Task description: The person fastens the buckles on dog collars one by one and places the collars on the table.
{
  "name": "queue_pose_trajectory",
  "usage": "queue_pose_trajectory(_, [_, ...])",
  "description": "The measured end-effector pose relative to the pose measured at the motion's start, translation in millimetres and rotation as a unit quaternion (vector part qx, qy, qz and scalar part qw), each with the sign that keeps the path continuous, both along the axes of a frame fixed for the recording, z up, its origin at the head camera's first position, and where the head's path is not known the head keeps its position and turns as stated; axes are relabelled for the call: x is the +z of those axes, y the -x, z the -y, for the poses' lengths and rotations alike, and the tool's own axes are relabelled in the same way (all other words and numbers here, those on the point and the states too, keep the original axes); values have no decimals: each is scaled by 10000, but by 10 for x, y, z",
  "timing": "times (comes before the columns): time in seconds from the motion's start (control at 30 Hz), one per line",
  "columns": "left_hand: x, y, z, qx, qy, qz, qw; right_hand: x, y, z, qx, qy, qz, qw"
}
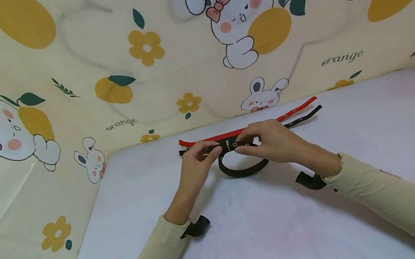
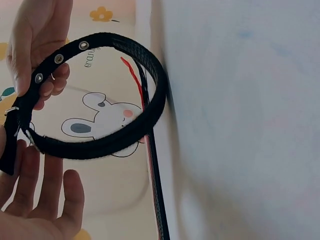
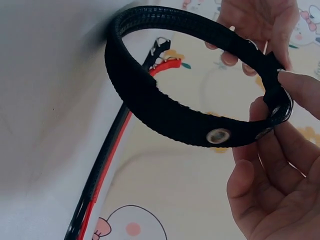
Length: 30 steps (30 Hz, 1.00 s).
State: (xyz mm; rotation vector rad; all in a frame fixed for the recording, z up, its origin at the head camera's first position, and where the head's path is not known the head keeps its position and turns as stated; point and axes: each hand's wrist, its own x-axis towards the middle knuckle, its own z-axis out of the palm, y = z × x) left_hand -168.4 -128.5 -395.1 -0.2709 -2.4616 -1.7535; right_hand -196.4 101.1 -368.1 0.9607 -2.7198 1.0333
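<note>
A black dog collar is fastened into a loop that hangs below both hands. Its metal buckle sits between the fingertips of the two hands. The left hand pinches the band on the left side of the buckle between thumb and fingers. On the other side, the right hand pinches the band by its eyelets. Several metal-ringed holes show along the strap in the left wrist view. From the right wrist, the collar shows a ribbed inner face, and fingers partly cover the buckle end.
Behind the hands, a red collar and another black collar lie stretched out side by side on the white table. At the table's back edge hangs a cream cloth printed with rabbits and oranges.
</note>
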Motion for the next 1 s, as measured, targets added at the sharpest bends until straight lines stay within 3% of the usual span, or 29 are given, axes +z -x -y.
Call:
queue_pose_trajectory(0.17, [19, 7, -4, 31, -82, 158, 9998, 15, 12, -23, -34, 41, -43, 10000])
queue_pose_trajectory(0.27, [43, -1, -10, -117, -119, 173, 9997, 29, 8, -30, -34, 112, -68, 9999])
queue_pose_trajectory(0.47, [79, -56, 7, -541, 216, -213, 9981, 52, -39, 2, 156, 186, -19, 9997])
queue_pose_trajectory(0.67, [85, -77, 22, -585, 99, -598, 9964, 67, -59, 38, 237, 260, 68, 9994])
queue_pose_trajectory(1.0, [94, -61, 12, -351, -231, -88, 9991, 63, -28, -1, 134, 213, 35, 9997])
